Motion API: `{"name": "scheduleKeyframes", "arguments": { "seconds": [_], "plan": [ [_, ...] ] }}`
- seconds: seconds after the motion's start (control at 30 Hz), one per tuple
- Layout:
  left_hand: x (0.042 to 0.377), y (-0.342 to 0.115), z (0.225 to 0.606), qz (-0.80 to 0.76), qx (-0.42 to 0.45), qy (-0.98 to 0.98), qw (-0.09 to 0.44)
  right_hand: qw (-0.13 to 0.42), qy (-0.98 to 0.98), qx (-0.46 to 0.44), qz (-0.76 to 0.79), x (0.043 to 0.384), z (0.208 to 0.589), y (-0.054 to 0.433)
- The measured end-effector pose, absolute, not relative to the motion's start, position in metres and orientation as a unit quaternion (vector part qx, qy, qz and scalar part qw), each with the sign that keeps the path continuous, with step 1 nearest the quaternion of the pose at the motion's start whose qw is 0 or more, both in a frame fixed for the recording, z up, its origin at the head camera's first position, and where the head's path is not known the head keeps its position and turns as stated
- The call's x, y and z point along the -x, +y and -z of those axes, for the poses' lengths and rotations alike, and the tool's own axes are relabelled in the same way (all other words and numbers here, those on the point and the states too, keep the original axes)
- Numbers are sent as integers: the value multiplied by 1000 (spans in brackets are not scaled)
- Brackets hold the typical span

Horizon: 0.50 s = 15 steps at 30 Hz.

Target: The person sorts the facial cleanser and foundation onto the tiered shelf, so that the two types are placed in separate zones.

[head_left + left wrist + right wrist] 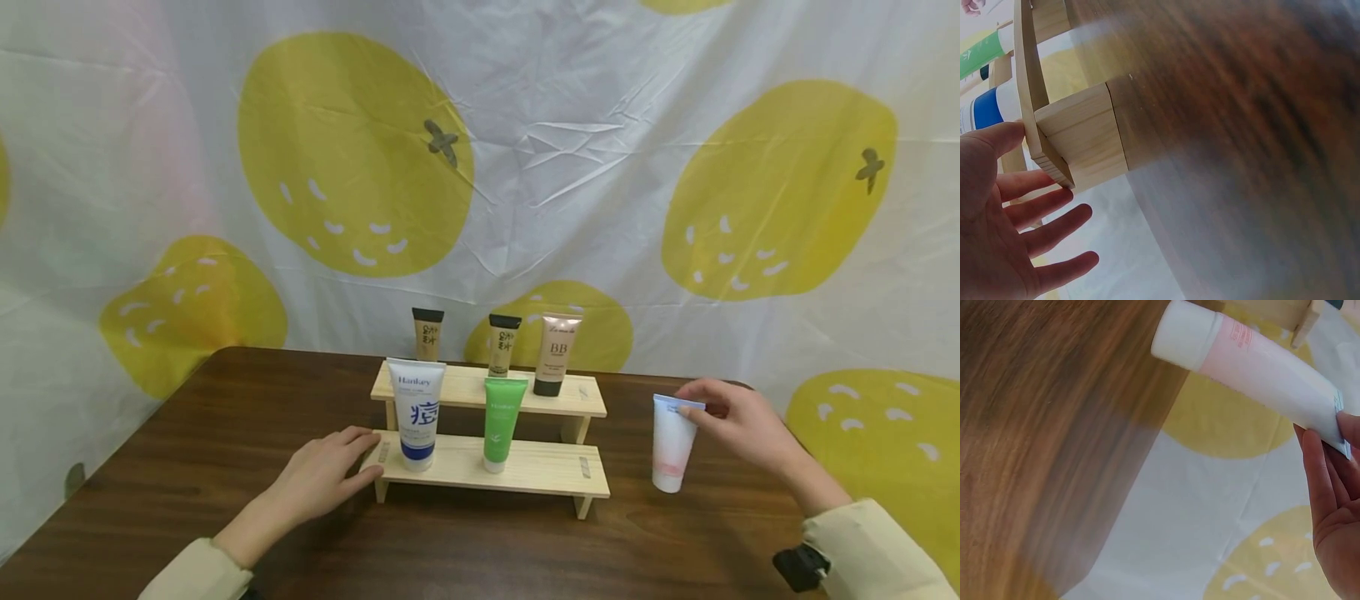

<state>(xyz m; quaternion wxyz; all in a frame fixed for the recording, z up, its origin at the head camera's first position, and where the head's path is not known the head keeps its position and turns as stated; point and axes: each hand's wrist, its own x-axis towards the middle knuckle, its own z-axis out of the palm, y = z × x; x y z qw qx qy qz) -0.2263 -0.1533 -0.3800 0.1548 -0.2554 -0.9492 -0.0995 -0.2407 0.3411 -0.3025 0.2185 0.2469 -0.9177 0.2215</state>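
Note:
My right hand (750, 421) pinches the flat crimped end of a white-and-pink squeeze tube (673, 446), thumb on one side and fingers on the other. The tube hangs cap-down, right of a two-step wooden display rack (517, 473). At the rack's left end, my left hand (318, 475) touches the lower shelf with thumb and fingertips, its fingers fairly straight and spread. On that shelf, a white-and-blue tube (417, 408) and a green tube (504, 421) stand on their caps. The left wrist view shows the left hand (997, 212) beside the shelf end.
On the upper shelf stand a pinkish BB cream tube (557, 354) and a small black-and-gold tube (502, 348). Another such tube (428, 337) is at its left, partly hidden. The rack stands on a dark wooden table (300, 558) before a lemon-print curtain (555, 208).

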Motion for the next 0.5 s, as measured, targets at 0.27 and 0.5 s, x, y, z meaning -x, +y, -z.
{"name": "scheduleKeyframes", "arguments": {
  "seconds": [0.27,0.5],
  "plan": [
    [227,-153,380,100,256,-949,156,190,-922,-247,-229,236,292,329],
    [227,-154,380,99,255,-950,150,192,-911,-270,-245,233,283,320]
  ]
}}
